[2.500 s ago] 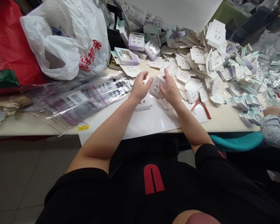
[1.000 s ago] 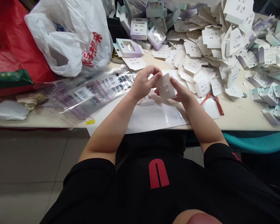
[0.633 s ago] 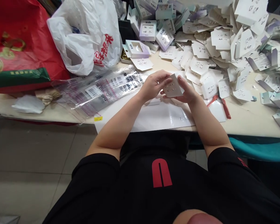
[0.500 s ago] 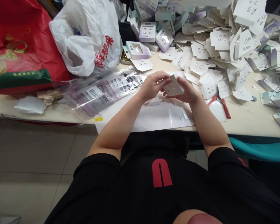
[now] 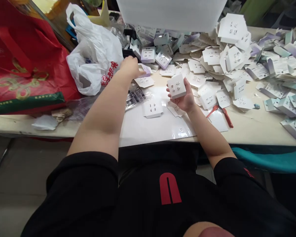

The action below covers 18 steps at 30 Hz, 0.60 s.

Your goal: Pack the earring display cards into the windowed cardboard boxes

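Note:
My right hand [image 5: 186, 98] is closed around a white earring card [image 5: 177, 86], its face turned up with several small silvery earrings on it. My left hand [image 5: 131, 68] reaches to the far left of the worktable, beside a small purple-and-white box [image 5: 146, 69]. Its thumb shows near the box, while the other fingers are hidden behind the hand. Below the box lies an earring card [image 5: 144, 81]. Two more cards are on the white sheet [image 5: 135, 131]: one earring card [image 5: 153, 108] at the left and a folded card [image 5: 175, 108] partly under my right hand.
Earring cards [image 5: 212, 56] are heaped at the back, with small boxes [image 5: 289, 103] to the right. Red-handled pliers [image 5: 225, 117] lie right of my right forearm. A white plastic bag [image 5: 96, 59] and a red bag [image 5: 27, 72] stand left. A white panel [image 5: 172, 14] overhangs the back.
My left hand has let go of the card and moved left and away to the box. The right hand keeps the card, now more face-up. The view has tilted up.

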Available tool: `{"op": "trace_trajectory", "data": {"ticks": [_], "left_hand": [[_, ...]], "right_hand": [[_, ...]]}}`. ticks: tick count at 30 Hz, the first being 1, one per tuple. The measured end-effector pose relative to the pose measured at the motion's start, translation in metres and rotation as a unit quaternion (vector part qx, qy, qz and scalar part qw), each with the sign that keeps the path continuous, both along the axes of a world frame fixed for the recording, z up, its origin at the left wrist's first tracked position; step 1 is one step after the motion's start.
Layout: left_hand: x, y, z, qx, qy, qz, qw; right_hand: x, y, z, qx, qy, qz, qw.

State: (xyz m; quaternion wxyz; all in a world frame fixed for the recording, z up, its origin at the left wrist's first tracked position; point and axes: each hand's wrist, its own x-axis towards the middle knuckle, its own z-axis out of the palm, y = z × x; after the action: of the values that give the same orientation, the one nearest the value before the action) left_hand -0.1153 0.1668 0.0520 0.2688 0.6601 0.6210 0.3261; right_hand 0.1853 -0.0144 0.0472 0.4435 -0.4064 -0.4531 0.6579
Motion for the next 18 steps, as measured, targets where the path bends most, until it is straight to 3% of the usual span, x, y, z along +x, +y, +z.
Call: {"op": "trace_trajectory", "data": {"ticks": [2,5,10,13,16,18], "left_hand": [[0.009,0.009,-0.004,-0.055,0.011,0.058,0.997],[0.023,0.005,-0.006,-0.065,0.025,0.118,0.991],[0.024,-0.016,0.002,-0.056,0.046,0.116,0.991],[0.021,-0.041,0.004,0.008,0.022,0.071,0.997],[0.026,-0.081,-0.003,0.14,-0.062,-0.046,0.987],[0.034,-0.109,-0.012,0.176,-0.132,-0.12,0.968]], "right_hand": [[-0.001,0.001,-0.002,-0.002,0.013,-0.013,1.0],[-0.002,0.004,-0.006,-0.005,0.037,-0.027,0.999],[-0.006,0.005,-0.011,0.003,0.043,-0.008,0.999],[-0.005,0.004,-0.009,-0.006,0.054,-0.011,0.998],[0.002,0.003,-0.003,-0.009,0.052,0.001,0.999],[0.007,0.002,0.003,0.0,0.048,0.031,0.998]]}}
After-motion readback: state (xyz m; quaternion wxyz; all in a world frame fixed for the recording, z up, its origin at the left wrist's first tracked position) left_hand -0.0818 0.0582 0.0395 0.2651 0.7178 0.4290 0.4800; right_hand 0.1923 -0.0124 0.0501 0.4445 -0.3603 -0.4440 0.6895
